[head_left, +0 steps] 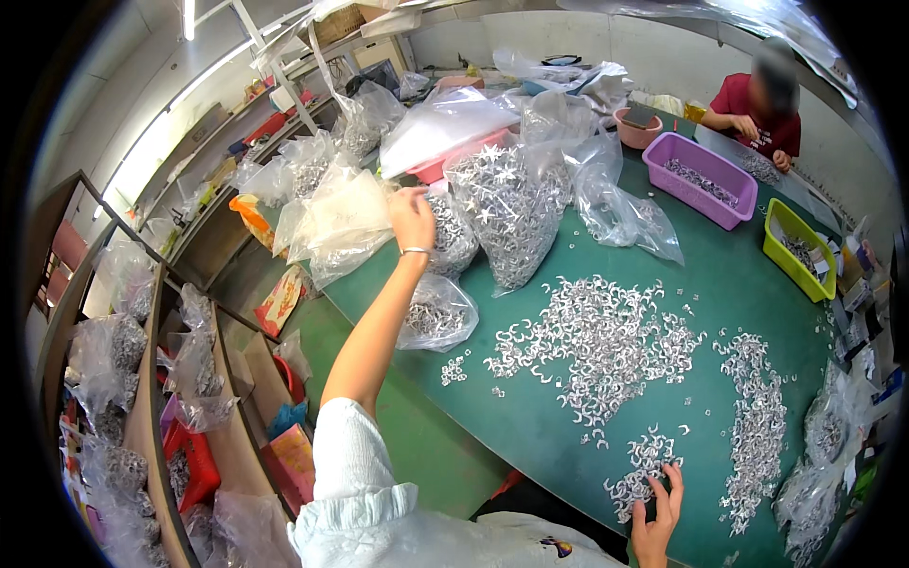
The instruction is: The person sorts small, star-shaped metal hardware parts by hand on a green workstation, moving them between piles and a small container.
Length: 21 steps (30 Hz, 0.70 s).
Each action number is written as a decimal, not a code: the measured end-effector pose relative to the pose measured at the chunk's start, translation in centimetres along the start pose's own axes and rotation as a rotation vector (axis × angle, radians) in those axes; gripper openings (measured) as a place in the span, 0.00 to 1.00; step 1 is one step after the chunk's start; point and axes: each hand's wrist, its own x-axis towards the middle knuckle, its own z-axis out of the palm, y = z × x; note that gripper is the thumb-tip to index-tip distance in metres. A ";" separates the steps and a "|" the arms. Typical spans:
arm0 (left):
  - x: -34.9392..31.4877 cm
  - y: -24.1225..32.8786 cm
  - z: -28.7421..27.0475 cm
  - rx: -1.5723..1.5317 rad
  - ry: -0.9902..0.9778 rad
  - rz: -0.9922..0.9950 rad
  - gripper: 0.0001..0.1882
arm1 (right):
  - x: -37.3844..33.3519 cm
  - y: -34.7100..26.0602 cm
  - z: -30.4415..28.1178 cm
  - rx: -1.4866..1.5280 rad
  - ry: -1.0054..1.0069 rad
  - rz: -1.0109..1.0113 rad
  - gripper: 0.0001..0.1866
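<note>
Over the green desk (pixel 544 431), your right grip (pixel 656 530), half open and seemingly empty, was perhaps sorting crescents (pixel 632 481), pinching likely needed next; your left grip (pixel 413 218), at bags (pixel 346 213), I couldn't tell

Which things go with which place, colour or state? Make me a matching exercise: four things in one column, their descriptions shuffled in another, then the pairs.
Column one
1. Left hand
2. Right hand
3. Large, full clear bag
4. Basket in front of the co-worker

Column two
A. Purple
B. At a small heap of loose silver-coloured pieces
C. Holds star-shaped pieces
D. Among plastic bags, with a bangle at its wrist

Pairs: 1-D; 2-B; 3-C; 4-A
</note>
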 end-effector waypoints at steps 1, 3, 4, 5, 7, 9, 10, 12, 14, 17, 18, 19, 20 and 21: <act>-0.3 -0.4 0.3 0.233 -0.115 0.159 0.13 | 0.0 -0.1 0.0 -0.009 0.000 0.001 0.18; -1.6 0.5 0.8 0.491 -0.187 0.263 0.13 | 0.0 -0.5 0.0 -0.019 0.001 0.002 0.19; -2.6 0.4 0.6 0.631 -0.235 0.304 0.14 | -0.2 -0.2 0.1 -0.038 0.031 -0.074 0.17; -2.3 0.1 0.1 0.571 -0.226 0.299 0.14 | -0.2 -0.1 0.1 -0.014 0.014 -0.059 0.18; -0.5 -0.4 -2.0 0.460 -0.205 0.298 0.16 | -0.1 0.1 0.3 0.047 -0.020 -0.030 0.19; -2.3 7.3 -2.1 -0.122 -0.105 0.168 0.17 | 0.0 0.7 -0.2 0.035 0.021 0.003 0.21; -4.3 11.5 -3.0 -0.279 -0.172 0.135 0.15 | 0.1 0.8 -0.6 0.025 0.035 0.023 0.22; -10.6 18.0 -6.3 -0.748 -0.416 -0.081 0.13 | 0.3 1.2 -0.7 0.065 0.081 0.051 0.23; -16.5 19.3 -12.7 -0.912 -1.018 -0.250 0.12 | 0.8 0.5 -0.8 0.076 0.048 0.012 0.24; -24.9 21.2 -16.2 -1.003 -1.830 -0.747 0.11 | 1.0 0.1 -1.9 -0.086 -0.111 0.026 0.30; -28.1 20.7 -15.7 -0.995 -1.961 -0.851 0.12 | 1.3 0.0 -2.2 -0.119 -0.149 0.020 0.31; -31.5 19.9 -15.5 -1.049 -1.911 -1.029 0.14 | 1.9 -0.4 -2.5 -0.144 -0.190 0.011 0.33; -35.1 18.8 -15.1 -1.068 -1.855 -1.205 0.17 | 2.4 -0.7 -2.5 -0.168 -0.234 -0.001 0.35; -37.6 18.5 -14.7 -1.076 -1.793 -1.381 0.20 | 2.9 -0.6 -2.3 -0.221 -0.256 -0.023 0.36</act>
